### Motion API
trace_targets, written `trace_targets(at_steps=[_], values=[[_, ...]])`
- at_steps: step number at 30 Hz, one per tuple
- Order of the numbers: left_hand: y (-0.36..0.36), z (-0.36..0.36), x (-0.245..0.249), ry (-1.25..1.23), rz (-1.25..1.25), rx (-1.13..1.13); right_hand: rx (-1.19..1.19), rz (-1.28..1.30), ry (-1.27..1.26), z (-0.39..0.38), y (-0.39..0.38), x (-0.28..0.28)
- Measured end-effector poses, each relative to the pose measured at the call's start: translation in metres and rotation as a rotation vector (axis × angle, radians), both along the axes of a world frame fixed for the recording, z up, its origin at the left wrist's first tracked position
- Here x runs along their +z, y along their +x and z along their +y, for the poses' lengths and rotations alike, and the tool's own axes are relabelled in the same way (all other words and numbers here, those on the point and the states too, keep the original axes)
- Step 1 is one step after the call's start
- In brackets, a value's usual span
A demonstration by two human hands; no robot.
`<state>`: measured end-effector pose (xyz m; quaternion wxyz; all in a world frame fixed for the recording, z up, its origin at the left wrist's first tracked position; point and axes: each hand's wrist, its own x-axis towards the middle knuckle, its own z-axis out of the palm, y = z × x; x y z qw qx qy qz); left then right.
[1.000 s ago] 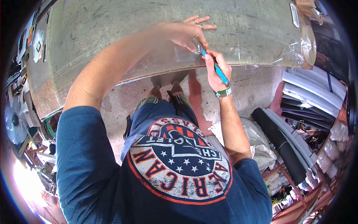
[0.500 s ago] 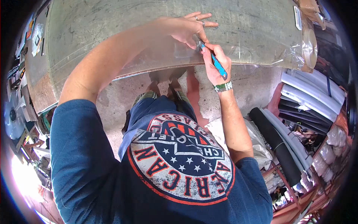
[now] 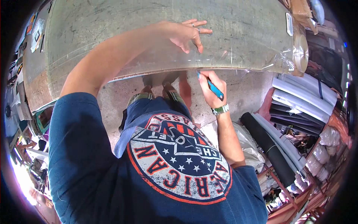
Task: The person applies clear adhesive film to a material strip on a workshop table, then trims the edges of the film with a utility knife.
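My left hand [image 3: 186, 34] lies flat with fingers spread on a clear plastic sheet [image 3: 156, 61] that covers the worn grey worktable [image 3: 112, 26]. My right hand [image 3: 209, 89] grips a blue utility knife [image 3: 213, 89] just off the table's near edge, blade end up towards the sheet's edge. A green beaded band is on the right wrist.
Rolls of grey, white and black material [image 3: 291, 112] are stacked at the right. A tape roll [image 3: 299, 52] and bunched plastic sit at the table's right end. White bags [image 3: 246, 143] lie on the concrete floor. Cluttered shelves stand at the left.
My right hand has drawn the knife towards me, from beside the left fingers on the sheet down past the table's near edge. The left hand stayed pressed on the sheet.
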<state>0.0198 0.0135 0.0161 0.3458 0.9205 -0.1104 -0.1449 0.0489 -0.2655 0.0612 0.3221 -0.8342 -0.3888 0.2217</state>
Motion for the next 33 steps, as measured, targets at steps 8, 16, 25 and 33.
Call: trace_targets(at_steps=[8, 16, 25, 33], values=[[0.003, 0.012, -0.007, -0.036, -0.028, -0.048, 0.13, -0.653, 0.294, 0.003, 0.097, -0.013], [-0.026, 0.007, 0.002, 0.094, -0.195, 0.262, 0.532, -0.613, 0.143, 0.071, 0.169, -0.05], [-0.088, -0.057, -0.015, 0.396, -0.402, 1.116, 0.612, -0.556, 0.32, 0.098, 0.181, -0.059], [-0.091, -0.056, -0.016, 0.199, -0.542, 1.167, 0.693, -0.362, 0.36, 0.159, 0.086, -0.048]])
